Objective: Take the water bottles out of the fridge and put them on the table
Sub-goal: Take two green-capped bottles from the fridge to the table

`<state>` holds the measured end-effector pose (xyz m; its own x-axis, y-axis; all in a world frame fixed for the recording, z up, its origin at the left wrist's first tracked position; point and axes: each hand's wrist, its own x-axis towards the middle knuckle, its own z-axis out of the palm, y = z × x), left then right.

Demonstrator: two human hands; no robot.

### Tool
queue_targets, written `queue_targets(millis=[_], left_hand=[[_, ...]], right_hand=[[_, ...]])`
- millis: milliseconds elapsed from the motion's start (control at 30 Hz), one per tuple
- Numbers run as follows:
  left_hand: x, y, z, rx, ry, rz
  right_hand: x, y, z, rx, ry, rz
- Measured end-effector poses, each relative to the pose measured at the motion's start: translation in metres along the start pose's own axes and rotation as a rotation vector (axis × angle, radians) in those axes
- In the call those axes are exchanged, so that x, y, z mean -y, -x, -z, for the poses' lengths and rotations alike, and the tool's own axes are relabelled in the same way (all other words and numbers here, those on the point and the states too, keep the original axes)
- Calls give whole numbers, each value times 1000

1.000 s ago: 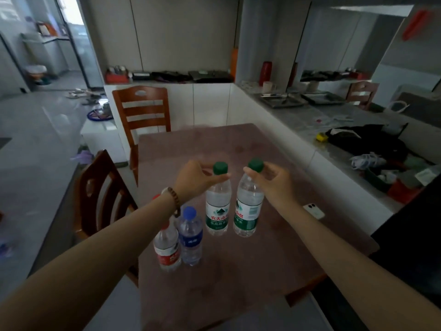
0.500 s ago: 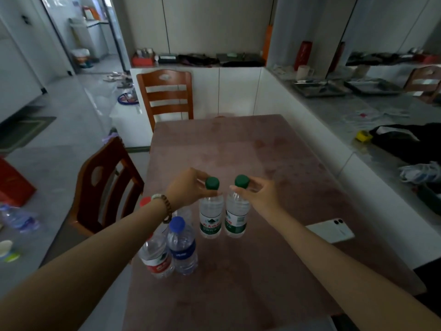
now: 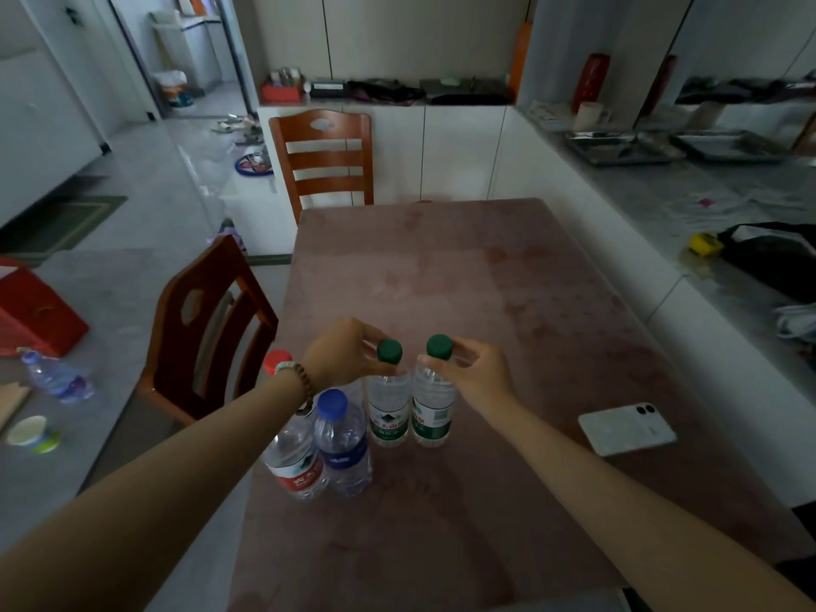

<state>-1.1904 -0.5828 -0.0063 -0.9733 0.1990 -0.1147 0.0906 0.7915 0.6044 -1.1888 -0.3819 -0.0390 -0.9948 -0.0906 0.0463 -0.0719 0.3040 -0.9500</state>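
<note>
Fingers of the left hand are pinched on the neck of the left green-capped bottle, just under its cap; fingers of the right hand are pinched likewise on the right green-capped bottle. Against a second ago, both grips are unchanged, but the pair is now held upright and side by side, apparently touching, with the bases seemingly down on the counter. Placement is judged done except for the release. Just beside them, toward the left edge, a blue-capped bottle and a red-capped bottle are stood, so four are counted. A phone is noted well to the right. The red cap is partly covered by the left forearm; base contact is not resolved; label print is blurred. The fridge is not in view, so remaining bottles cannot be counted.
</note>
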Motion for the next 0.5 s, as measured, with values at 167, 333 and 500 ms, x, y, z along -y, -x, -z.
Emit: queue_targets(millis=[167, 333, 500], left_hand=[[7, 1, 1, -18, -4, -2], [9, 3, 2, -12, 1, 4], [9, 3, 1, -12, 3, -17]], right_hand=[[-6, 2, -7, -5, 3, -19], [-5, 1, -9, -3, -11, -21], [-6, 3, -9, 4, -19, -18]])
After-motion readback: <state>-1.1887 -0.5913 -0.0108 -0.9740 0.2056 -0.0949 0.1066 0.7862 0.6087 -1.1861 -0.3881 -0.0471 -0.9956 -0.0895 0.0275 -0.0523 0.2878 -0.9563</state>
